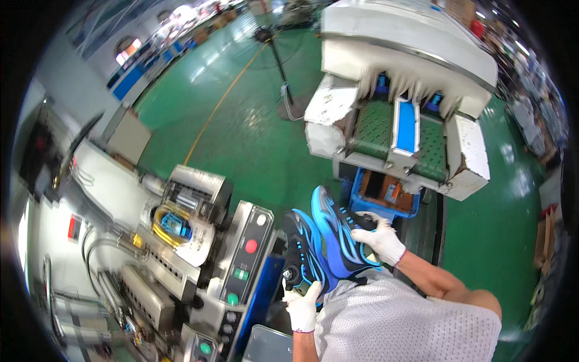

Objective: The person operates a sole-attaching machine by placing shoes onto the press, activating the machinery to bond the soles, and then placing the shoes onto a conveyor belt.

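Observation:
My left hand (302,304), in a white knit glove, grips a black and blue sports shoe (309,253) at its heel and collar. With the same kind of glove on, my right hand (381,237) holds a second blue and black sports shoe (338,231) by its collar. The two shoes lie side by side in front of my torso, toes pointing away from me, and their blue soles meet or nearly meet near the heels. The fingers under both shoes are partly hidden.
On the left stands a machine with a button control panel (246,253) and a shoe part in its round fixture (181,226). Ahead right is a white conveyor machine (407,54) with two green belts and a fringe curtain. A blue crate (384,210) sits below it; a pedestal fan (280,63) stands beyond.

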A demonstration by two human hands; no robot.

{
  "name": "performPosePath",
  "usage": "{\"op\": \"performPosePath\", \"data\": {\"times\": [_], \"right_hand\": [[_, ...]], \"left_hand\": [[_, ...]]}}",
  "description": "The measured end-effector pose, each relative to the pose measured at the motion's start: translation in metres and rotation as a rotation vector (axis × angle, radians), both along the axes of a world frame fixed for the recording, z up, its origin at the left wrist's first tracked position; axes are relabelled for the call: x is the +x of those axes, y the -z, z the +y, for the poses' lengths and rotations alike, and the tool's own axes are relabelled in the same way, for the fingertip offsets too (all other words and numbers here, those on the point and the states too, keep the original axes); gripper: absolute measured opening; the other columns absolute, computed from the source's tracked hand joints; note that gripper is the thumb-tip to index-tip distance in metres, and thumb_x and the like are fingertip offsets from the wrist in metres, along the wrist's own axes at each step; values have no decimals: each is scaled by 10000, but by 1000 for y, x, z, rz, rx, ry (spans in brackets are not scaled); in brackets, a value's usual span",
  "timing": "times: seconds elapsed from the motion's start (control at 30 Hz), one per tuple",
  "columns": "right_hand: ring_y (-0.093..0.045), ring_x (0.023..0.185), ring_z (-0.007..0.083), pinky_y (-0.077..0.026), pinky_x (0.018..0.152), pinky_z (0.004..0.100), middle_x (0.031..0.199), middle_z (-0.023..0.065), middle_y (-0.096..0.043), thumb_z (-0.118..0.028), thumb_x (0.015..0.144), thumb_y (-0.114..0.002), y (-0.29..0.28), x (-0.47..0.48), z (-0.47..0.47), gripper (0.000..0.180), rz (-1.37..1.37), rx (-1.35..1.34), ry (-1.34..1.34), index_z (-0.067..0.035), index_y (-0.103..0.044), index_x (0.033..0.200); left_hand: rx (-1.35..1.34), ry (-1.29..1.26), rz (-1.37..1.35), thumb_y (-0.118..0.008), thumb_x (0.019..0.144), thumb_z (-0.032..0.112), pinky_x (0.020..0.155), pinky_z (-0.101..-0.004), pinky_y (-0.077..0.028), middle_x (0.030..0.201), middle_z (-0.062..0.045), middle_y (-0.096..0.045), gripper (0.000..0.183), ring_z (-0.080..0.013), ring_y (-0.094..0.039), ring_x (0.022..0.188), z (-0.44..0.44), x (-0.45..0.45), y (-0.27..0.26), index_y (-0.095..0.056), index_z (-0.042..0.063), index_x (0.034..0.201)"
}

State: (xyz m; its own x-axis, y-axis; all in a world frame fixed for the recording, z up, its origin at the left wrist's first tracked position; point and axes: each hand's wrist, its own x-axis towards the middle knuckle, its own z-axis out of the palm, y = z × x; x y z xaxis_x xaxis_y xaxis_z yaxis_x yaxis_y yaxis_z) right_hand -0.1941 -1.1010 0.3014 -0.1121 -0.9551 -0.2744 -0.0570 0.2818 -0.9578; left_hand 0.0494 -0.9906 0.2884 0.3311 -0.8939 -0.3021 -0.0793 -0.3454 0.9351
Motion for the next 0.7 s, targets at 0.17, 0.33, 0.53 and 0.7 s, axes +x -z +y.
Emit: {"op": "performPosePath", "data": {"times": [0.17, 0.33, 0.53, 0.7], "right_hand": [[-642, 945, 123, -524, 896, 300, 1070, 31, -701, -129, 811, -810, -40, -120, -13, 534, 105, -227, 478, -8, -640, 1302], [-636, 1163, 276, -487, 1037, 404, 1281, 174, -658, -231, 816, -835, -77, -215, -76, 730, 491, -191, 717, 23, -520, 1424], [-548, 1325, 426, -414, 1115, 452, 1412, 292, -584, -477, 881, -738, -42, -304, -162, 853, 948, 124, 488, 21, -435, 1505], [-632, 1211, 390, -478, 1037, 461, 1333, 253, -643, -544, 915, -680, 2, -389, -208, 750, 1769, -210, 349, 18, -565, 1399]], "left_hand": [[149, 335, -175, -836, 818, 127, 1033, -376, -483, 1326, -130, -625, 740, -215, -593, 1174, -111, -70, -23, -477, 10, 1455], [-229, 594, -47, -787, 827, 149, 1085, -378, -450, 1380, -197, -570, 845, -263, -566, 1251, -268, -172, -73, -334, -30, 1518], [-405, 707, -255, -707, 843, 292, 1142, -441, -407, 1433, -364, -488, 839, -452, -484, 1371, -412, -301, -9, -359, -86, 1506], [-346, 686, -418, -664, 865, 389, 1192, -506, -333, 1546, -356, -378, 920, -483, -382, 1440, -471, -344, 6, -276, -89, 1548]]}}
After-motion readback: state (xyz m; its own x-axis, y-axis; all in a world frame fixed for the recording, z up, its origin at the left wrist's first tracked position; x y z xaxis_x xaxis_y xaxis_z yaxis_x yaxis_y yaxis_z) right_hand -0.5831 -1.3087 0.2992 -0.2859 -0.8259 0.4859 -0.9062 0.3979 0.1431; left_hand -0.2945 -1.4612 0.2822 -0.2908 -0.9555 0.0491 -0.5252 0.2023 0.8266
